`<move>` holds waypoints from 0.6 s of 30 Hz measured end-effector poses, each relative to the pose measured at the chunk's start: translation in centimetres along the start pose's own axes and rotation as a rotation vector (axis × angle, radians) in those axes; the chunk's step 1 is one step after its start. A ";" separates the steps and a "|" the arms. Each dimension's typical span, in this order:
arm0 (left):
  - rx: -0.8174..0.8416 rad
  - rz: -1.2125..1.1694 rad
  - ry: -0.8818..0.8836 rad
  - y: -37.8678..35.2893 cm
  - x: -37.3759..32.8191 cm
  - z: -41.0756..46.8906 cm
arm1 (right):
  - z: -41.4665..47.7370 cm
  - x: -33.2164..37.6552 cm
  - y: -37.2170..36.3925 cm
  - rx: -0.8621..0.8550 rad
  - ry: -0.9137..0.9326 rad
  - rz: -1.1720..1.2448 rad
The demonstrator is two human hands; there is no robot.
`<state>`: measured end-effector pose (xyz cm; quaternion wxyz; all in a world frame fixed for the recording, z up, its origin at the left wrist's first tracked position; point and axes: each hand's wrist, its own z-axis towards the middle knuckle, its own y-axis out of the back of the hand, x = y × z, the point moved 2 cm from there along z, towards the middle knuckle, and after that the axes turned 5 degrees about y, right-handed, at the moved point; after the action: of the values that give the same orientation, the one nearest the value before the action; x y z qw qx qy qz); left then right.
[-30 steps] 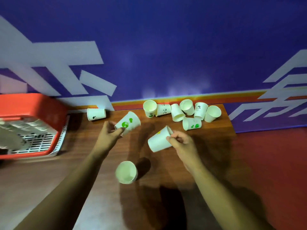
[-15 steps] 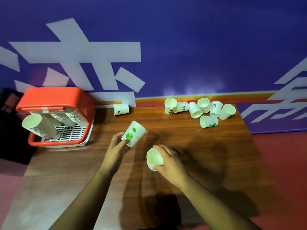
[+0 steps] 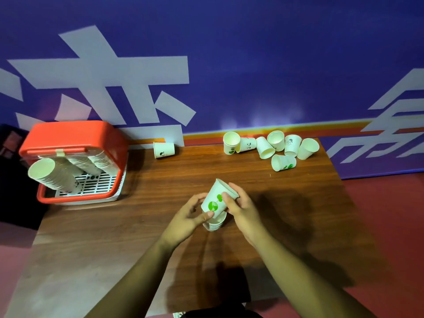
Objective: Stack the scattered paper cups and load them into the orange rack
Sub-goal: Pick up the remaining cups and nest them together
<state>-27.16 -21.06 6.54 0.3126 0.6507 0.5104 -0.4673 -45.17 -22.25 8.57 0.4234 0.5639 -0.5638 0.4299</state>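
Hands meet above the middle of the counter (image 3: 137, 226), both closed on one thing. The left grip (image 3: 188, 216) has its thumb pressed to the lower side of the cup with green dots (image 3: 216, 200), with its fingers curled round behind. The right grip (image 3: 243, 207) pinches the same cup higher up, near the rim, with its fingers wrapped over the side. The cup is tilted, its mouth pointing up and away to the right. Its base end meets the lower cup (image 3: 215, 224), which shows just beneath the two thumbs. How far one sits inside the other, and whether more than one cup is down there, cannot be told.

Well apart to the left, at the counter's far corner, stands the orange rack (image 3: 75, 138). It already holds several long stacks of nested cups (image 3: 52, 175), which lean out toward the front over a white slotted tray. Just beside the rack, against the wall, a lone panda-print cup (image 3: 164, 149) lies on its side. Along the far right edge a cluster of loose cups (image 3: 265, 148) lies tumbled together, seven in all, most on their sides and touching. Behind runs a blue wall (image 3: 229, 53) with white shapes, and a red floor (image 3: 390, 214) shows to the right.
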 end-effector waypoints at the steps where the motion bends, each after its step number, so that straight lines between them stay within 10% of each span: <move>1: 0.002 0.057 -0.003 -0.2 0.1 0.1 | 0.2 -0.1 0.0 -0.003 0.006 -0.006; 6: -0.087 0.403 0.042 0.2 2.2 0.6 | 0.4 -1.9 0.6 0.027 0.028 -0.102; 18: -0.118 0.338 0.186 -3.1 6.7 2.4 | 1.4 -5.4 2.9 0.272 0.041 -0.453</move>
<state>-30.48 -19.77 -0.35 0.3759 0.7481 0.4470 -0.3152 -48.05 -22.17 2.97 0.4404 0.7188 -0.3515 0.4072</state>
